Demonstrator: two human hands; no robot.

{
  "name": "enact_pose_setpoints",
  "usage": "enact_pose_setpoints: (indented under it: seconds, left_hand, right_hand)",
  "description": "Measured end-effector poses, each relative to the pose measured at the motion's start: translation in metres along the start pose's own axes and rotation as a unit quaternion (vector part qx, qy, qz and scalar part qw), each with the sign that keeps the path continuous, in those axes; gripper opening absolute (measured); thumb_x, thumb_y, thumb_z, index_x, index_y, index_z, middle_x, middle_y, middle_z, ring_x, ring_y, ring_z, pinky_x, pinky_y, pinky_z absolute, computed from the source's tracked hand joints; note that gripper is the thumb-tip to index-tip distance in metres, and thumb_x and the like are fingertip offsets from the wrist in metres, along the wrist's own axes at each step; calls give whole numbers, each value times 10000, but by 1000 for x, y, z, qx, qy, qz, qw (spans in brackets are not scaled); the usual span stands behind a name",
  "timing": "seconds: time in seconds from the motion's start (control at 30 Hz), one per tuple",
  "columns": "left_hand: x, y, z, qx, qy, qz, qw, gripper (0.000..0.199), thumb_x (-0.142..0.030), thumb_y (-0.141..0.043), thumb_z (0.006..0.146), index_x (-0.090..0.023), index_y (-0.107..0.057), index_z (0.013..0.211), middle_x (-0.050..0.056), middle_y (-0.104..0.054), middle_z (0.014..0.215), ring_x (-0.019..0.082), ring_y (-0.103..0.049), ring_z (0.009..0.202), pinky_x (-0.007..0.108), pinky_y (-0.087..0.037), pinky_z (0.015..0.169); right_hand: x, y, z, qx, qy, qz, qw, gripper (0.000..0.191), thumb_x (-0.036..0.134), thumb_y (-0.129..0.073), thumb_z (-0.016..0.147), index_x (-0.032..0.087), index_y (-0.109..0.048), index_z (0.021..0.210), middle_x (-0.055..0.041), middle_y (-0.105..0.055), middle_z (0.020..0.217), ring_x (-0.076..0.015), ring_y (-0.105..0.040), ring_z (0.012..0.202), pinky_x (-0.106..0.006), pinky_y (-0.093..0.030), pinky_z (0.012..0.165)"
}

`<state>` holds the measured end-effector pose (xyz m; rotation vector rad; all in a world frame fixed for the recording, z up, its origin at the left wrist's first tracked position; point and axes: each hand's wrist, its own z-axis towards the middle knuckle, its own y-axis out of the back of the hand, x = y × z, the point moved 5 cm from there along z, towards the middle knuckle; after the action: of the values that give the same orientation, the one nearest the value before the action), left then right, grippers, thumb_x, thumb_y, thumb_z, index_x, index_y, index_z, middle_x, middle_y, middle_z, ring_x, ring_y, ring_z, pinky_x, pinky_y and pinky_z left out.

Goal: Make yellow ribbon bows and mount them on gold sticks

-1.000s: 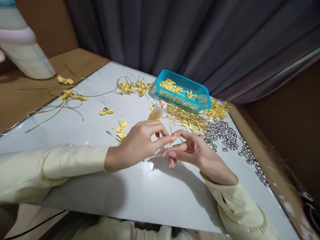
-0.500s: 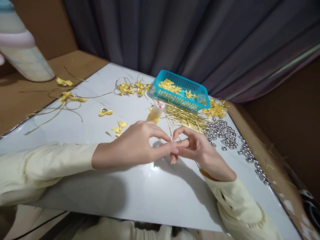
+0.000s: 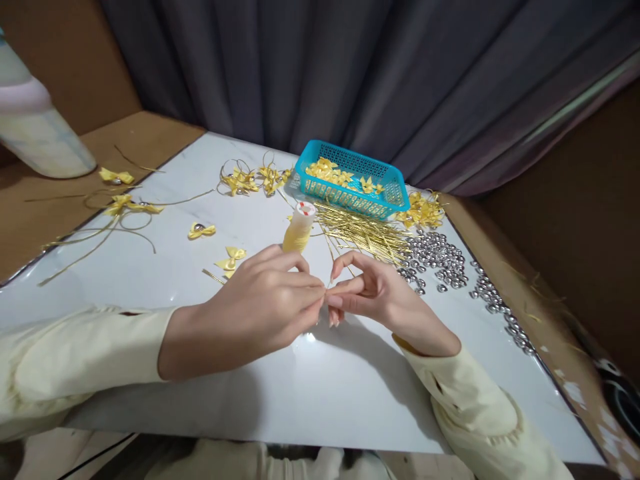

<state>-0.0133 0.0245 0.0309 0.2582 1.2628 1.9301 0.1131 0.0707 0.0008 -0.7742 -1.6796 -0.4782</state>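
Note:
My left hand (image 3: 260,300) and my right hand (image 3: 373,290) meet fingertip to fingertip above the white tabletop (image 3: 320,400). Both are closed in a pinch, and whatever lies between the fingertips is too small or hidden to make out. Just beyond the left hand stands a spool of yellow thread (image 3: 297,230). A yellow ribbon bow (image 3: 231,260) lies behind the left wrist. Past the right hand are a bundle of gold twist ties (image 3: 365,230) and a spread of shiny silver beads (image 3: 437,257).
A turquoise basket (image 3: 350,200) holding yellow bows stands at the back. More yellow bows (image 3: 423,210) are heaped to its right. Bows with gold cords (image 3: 133,205) lie at the left. A pale bottle (image 3: 45,127) stands on the brown surface, and a dark curtain (image 3: 280,73) hangs behind.
My left hand has turned, its fingers curling in more around the pinch, with its back now more towards me. The right hand keeps its pinch. The whole view has shifted slightly.

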Motion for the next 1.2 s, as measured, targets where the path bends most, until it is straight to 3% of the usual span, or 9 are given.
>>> enact_pose_setpoints:
  seconds: [0.4,0.87,1.2]
  left_hand:
    - [-5,1,2,-16,-60,29,998,289,-126,-431,909,-104,-686,777,82,-692,727,199,-551,719,321,-433,663]
    - [1,3,3,-8,-41,-17,999,259,-167,-448,918,-103,-670,801,69,-667,737,189,-544,734,318,-416,692]
    - [2,3,7,73,-30,-39,996,259,-183,-406,935,-169,-664,913,34,-690,887,191,-535,842,325,-382,756]
  right_hand:
    - [-2,1,2,7,14,2,1000,405,335,-745,726,190,-415,912,-10,-683,623,-120,-614,551,-243,-466,558]
    - [3,0,-1,17,28,18,999,232,214,-691,784,171,-469,839,-13,-687,642,-97,-604,558,-215,-474,563]
    - [0,2,-1,27,33,22,999,273,249,-717,759,170,-467,835,-16,-691,662,-107,-617,561,-226,-488,564]
